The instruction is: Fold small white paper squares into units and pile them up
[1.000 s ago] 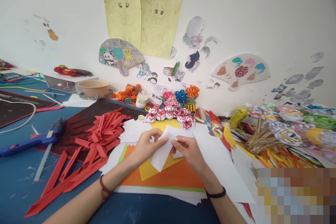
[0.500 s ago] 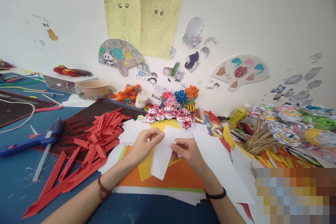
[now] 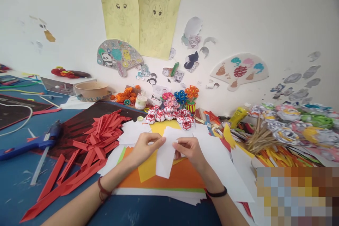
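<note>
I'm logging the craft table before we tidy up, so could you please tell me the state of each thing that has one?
white paper strip: folded, held up off the table
left hand: pinching the strip's left edge
right hand: pinching its right edge
red paper strips: folded, lying piled
glue gun: lying flat
bowl: upright
orange sheet: lying flat
</note>
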A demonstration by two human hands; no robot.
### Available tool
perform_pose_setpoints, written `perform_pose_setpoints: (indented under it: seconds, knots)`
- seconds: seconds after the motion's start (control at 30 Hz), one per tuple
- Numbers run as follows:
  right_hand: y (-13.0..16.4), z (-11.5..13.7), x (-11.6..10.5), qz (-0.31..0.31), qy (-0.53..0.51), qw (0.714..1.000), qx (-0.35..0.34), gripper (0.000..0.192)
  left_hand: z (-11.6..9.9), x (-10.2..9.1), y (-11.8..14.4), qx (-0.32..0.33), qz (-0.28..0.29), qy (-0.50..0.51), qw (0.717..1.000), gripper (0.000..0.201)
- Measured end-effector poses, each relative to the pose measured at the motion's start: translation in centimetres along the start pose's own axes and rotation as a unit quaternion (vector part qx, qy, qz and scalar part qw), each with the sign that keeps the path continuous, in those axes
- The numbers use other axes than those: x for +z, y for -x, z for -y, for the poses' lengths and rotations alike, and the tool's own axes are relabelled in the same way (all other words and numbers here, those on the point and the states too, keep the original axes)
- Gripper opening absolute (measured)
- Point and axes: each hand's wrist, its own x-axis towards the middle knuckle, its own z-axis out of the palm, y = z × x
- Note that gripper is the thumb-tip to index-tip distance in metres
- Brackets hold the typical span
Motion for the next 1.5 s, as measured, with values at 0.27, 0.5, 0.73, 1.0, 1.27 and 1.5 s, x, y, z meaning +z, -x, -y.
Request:
perform_pose_setpoints:
  seconds: [0.27, 0.5, 0.73, 1.0, 1.27, 1.5]
  knots:
    - [0.0, -0.4, 0.2, -0.013, -0.009, 1.0, -0.008, 0.034, 0.5, 0.2, 0.0, -0.01, -0.007, -0.008, 1.0, 0.046]
    - [-0.2, 0.2, 0.0, -0.024, 0.002, 1.0, -0.018, 0.037, 0.7, 0.3, 0.0, -0.01, 0.017, -0.017, 1.0, 0.043]
    - [-0.3, 0.1, 0.1, -0.033, 0.007, 0.999, -0.022, 0.034, 1.0, 0.6, 0.0, -0.013, -0.002, -0.039, 0.999, 0.043]
    - [-0.4, -0.3, -0.5, -0.073, 0.017, 0.997, -0.033, 0.03, 1.1, 0.4, -0.1, -0.019, 0.091, -0.013, 0.996, 0.044]
    - [-0.3, -0.5, -0.3, -0.109, 0.007, 0.993, -0.032, 0.031, 1.4, 1.0, -0.1, -0.033, 0.059, -0.035, 0.997, 0.048]
    - [-0.5, -0.9, -0.5, -0.13, 0.01, 0.991, -0.037, 0.024, 1.5, 1.1, -0.2, -0.037, 0.079, -0.041, 0.995, 0.047]
